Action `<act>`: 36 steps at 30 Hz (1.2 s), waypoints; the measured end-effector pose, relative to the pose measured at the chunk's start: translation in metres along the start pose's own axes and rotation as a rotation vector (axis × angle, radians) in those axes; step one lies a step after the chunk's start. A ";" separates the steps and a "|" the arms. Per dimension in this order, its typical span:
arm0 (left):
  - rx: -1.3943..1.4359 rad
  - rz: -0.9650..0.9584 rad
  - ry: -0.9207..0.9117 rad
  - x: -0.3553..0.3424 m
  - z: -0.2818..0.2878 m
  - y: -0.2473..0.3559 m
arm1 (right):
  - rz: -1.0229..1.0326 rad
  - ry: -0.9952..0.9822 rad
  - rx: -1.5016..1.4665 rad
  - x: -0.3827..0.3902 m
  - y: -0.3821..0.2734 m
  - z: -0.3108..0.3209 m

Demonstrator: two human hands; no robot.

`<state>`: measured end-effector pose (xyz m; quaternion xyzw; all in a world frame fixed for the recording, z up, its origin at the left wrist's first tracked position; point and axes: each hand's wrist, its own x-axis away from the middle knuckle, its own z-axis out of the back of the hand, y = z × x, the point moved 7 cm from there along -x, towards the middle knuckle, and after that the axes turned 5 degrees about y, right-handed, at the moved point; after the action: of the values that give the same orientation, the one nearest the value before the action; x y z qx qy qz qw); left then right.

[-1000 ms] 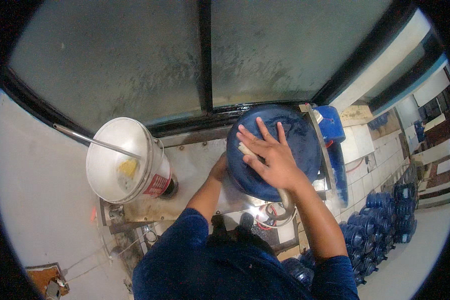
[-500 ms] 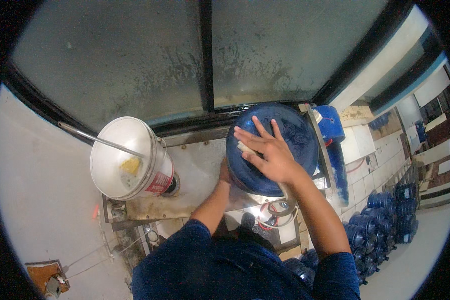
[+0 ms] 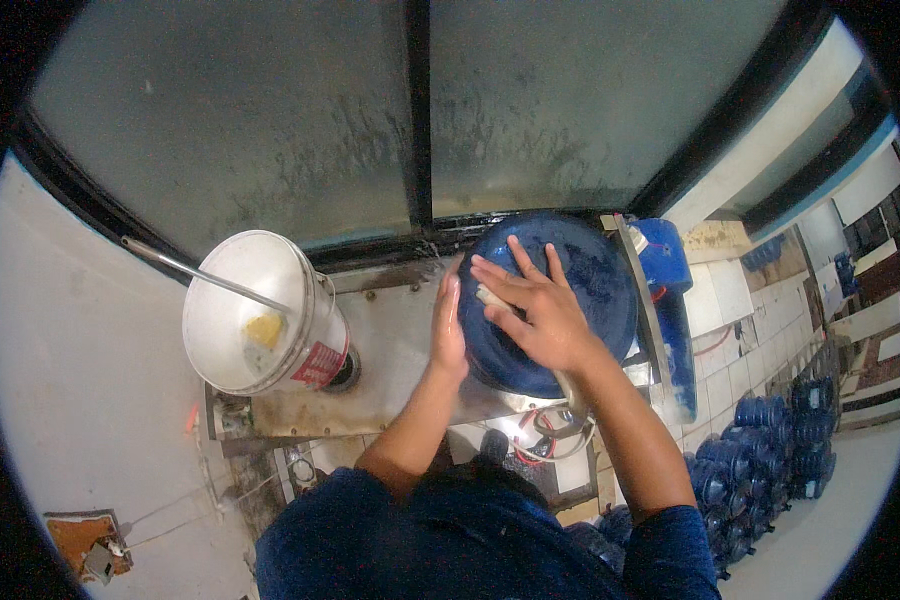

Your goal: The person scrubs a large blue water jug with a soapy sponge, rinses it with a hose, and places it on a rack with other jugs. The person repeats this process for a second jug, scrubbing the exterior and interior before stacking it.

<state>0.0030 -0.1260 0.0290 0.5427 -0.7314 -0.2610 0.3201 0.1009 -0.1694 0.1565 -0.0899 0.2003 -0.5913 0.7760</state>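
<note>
The person's right hand [image 3: 542,318] is spreading its fingers over the round top of a dark blue container [image 3: 595,290], grasping a pale hose [image 3: 488,298] between thumb and palm. The left hand [image 3: 450,325] is lying released, fingers straight, along the container's left side (whether the palm is touching, one cannot tell). The container is standing toward the right end of a metal table [image 3: 395,335], just before glass panels [image 3: 300,140]. Near the table's left end, a white bucket [image 3: 210,325] is holding a yellow sponge [image 3: 264,330], and a metal rod [image 3: 205,273] is leaning across its rim.
</note>
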 end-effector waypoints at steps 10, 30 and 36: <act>-0.137 0.489 -0.190 -0.083 0.005 -0.050 | -0.021 0.038 -0.063 -0.006 0.011 0.003; 0.004 0.510 -0.259 -0.103 0.106 -0.193 | 0.007 0.028 -0.036 -0.010 0.034 0.000; -0.033 0.332 -0.077 -0.059 0.134 -0.224 | 0.001 0.025 -0.050 -0.006 0.032 -0.003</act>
<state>0.0544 -0.1264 -0.2335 0.3987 -0.8182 -0.2375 0.3394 0.1271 -0.1543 0.1430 -0.1020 0.2247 -0.5869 0.7711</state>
